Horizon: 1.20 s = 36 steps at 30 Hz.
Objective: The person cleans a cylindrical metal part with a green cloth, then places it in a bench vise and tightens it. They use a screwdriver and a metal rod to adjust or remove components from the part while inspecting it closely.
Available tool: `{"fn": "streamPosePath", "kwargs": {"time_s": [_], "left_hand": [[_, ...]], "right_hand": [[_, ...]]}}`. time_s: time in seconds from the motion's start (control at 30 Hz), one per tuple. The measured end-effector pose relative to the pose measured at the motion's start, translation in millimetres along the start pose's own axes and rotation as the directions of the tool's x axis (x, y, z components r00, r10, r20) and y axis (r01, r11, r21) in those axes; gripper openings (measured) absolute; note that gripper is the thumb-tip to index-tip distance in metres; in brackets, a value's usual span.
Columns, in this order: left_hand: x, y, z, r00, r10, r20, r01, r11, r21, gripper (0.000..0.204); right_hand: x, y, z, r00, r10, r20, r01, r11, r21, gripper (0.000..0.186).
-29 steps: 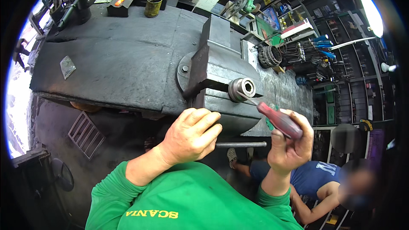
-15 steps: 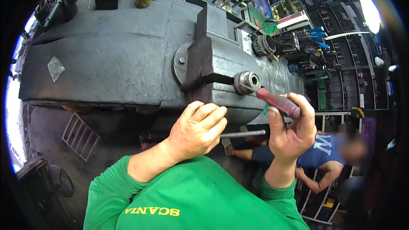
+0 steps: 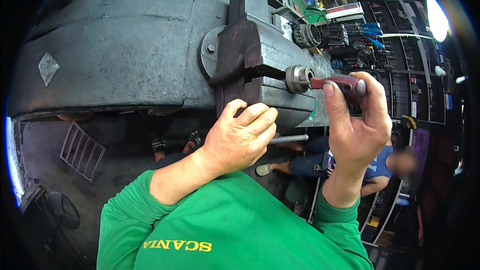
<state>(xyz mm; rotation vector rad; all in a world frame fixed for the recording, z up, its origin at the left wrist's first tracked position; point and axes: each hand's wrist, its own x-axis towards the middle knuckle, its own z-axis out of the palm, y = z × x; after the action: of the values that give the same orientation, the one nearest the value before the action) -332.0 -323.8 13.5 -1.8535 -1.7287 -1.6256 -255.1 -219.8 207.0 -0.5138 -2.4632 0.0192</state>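
My right hand (image 3: 357,112) is closed round the dark red handle of a screwdriver (image 3: 340,85). Its thin shaft reaches left against a round, stepped metal part (image 3: 297,78), which has a hole in its end. That part is at the right side of the jaws of a large dark bench vise (image 3: 277,52). My left hand (image 3: 240,135), fingers curled, is at the vise's near end. A metal bar (image 3: 290,139) sticks out to the right from beneath it. What lies under the left fingers is hidden.
The vise stands on a dark metal workbench (image 3: 120,65) with a diamond-shaped plate (image 3: 48,69). Hand tools with blue handles (image 3: 371,32) and a ribbed metal ring (image 3: 306,35) lie beyond. A person in blue (image 3: 377,165) sits low at right, near shelving; another person's feet (image 3: 175,142) show below the bench.
The screwdriver's handle has swung up to nearly level, with my right hand shifted right. My left hand stays at the vise. The whole view has moved, and the seated person's arms have shifted.
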Motion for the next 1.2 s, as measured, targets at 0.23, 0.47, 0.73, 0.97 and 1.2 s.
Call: {"fn": "streamPosePath", "kwargs": {"time_s": [0.23, 0.47, 0.73, 0.97, 1.2], "left_hand": [[-1.6, -0.5, 2.2, 1.000, 0.006, -0.007, -0.005, 1.000, 0.009, 0.038], [-0.2, 1.0, 3.4, 1.000, 0.006, -0.009, -0.006, 1.000, 0.025, 0.037], [0.1, 3.9, 0.9, 1.000, 0.004, 0.012, -0.005, 0.998, 0.064, 0.036], [3.3, 6.3, -2.1, 1.000, 0.023, 0.021, -0.025, 0.994, 0.108, 0.032], [7.2, 7.6, -3.5, 0.998, 0.029, 0.049, -0.034, 0.993, 0.114, 0.035]], "right_hand": [[2.5, -2.8, 2.7, 0.999, -0.040, -0.003, 0.040, 0.999, -0.012, 0.031], [4.4, -3.6, 5.8, 1.000, -0.003, 0.028, 0.003, 1.000, 0.017, 0.032], [1.9, -3.4, 6.7, 1.000, -0.010, -0.021, 0.010, 1.000, 0.025, 0.030], [-9.0, 2.3, -16.9, 0.992, -0.017, -0.125, 0.025, 0.998, 0.056, 0.032], [-36.2, 21.4, -28.1, 0.987, -0.083, -0.140, 0.096, 0.991, 0.090, 0.040]]}}
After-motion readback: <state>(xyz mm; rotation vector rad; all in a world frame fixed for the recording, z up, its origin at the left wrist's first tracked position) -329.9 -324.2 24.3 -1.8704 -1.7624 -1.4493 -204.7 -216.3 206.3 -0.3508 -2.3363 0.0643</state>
